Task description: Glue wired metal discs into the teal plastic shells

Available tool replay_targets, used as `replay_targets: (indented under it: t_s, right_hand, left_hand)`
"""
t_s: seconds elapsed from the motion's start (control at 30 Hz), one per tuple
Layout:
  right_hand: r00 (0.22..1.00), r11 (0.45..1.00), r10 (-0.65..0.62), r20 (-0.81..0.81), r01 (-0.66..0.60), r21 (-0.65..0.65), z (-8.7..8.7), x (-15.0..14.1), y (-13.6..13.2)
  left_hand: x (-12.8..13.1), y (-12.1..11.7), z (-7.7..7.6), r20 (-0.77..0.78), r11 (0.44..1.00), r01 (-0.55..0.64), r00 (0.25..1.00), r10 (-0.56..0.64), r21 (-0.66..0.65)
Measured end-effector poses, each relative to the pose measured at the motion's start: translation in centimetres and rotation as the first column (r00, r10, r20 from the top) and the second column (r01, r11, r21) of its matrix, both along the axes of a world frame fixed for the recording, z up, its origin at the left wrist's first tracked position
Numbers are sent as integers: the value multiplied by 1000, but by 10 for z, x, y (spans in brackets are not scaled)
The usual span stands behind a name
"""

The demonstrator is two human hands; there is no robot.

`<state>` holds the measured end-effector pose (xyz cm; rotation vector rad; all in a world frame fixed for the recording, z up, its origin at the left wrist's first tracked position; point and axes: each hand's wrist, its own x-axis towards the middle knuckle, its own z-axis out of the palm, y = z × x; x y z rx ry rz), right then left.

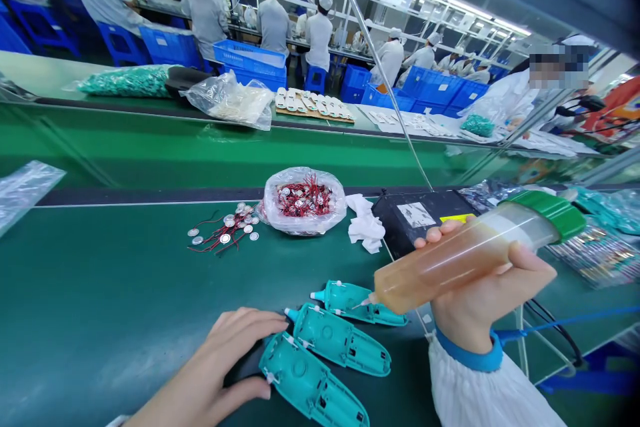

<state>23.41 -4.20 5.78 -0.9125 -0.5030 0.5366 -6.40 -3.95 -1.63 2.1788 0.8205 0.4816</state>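
Observation:
My right hand is wrapped round a clear glue bottle with a green base cap and amber liquid inside. The bottle is tilted, its thin nozzle pointing down-left over the farthest teal plastic shell; I cannot tell if the tip touches. Three open shells lie in a slanted row, hollow side up. Beyond the nearest shell sits the middle shell. My left hand holds the narrow end of the nearest shell between thumb and fingers, fingertips close to the middle shell's tip.
A plastic-lined bowl holds small discs with red wires; more wired discs lie beside it. White tissue and a black box stand to its right. A thin metal rod slants overhead. Co-workers sit beyond the raised green ledge.

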Motion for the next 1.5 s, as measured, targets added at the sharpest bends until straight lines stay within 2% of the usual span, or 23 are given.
replay_targets:
  t_s: [0.13,0.23,0.33,0.4,0.5,0.57,0.73,1.5]
  right_hand:
    - [999,999,48,-12,-49,-12,0,-10,-2]
    - [991,990,131,-29,-132,-39,-1,-20,-5]
    - [972,972,233,-2,-233,-14,-3,-31,-10]
    - [952,953,303,34,-304,20,-4,-36,-15]
    - [891,893,441,113,-447,45,-7,-42,-21]
    - [855,864,489,172,-502,40,-9,-47,-25]
    - [911,929,348,220,-366,48,-12,-65,-27]
    - [891,924,375,255,-381,-25,-10,-72,-21]
  left_hand:
    - [11,1,2,26,1000,5,1000,-5,-9]
    - [17,0,5,16,1000,-9,1000,9,-29]
    - [23,0,6,-8,998,-11,1000,10,-63]
    - [26,1,6,-19,997,-8,1000,6,-82]
    - [28,2,5,-18,995,2,1000,-3,-97]
    - [28,2,4,-18,995,3,1000,-5,-100]
    - [27,1,4,-7,995,1,1000,-2,-97]
    - [28,3,2,-5,998,23,1000,-23,-64]
